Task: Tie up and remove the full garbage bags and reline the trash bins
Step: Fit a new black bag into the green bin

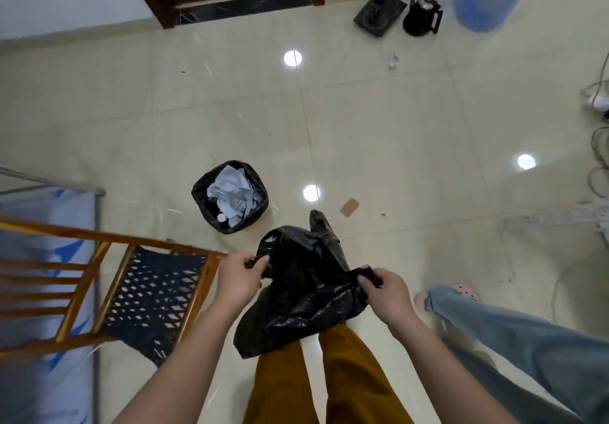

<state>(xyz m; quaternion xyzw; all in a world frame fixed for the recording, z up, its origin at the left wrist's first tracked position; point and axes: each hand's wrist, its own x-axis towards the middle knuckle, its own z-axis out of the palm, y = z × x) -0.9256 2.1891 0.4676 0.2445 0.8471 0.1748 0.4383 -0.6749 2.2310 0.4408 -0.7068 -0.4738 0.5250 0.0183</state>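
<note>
A black garbage bag hangs in front of my legs, crumpled and slack. My left hand pinches its upper left edge. My right hand grips the upper right edge, so the bag is stretched between the two hands. Ahead on the tiled floor stands a small trash bin lined with a black bag and filled with crumpled white paper and clear plastic waste.
A wooden chair with a black mesh seat stands close on my left, beside a bed. Another person's leg in jeans is on my right. A cardboard scrap lies on the floor. A black kettle and a water jug stand far right.
</note>
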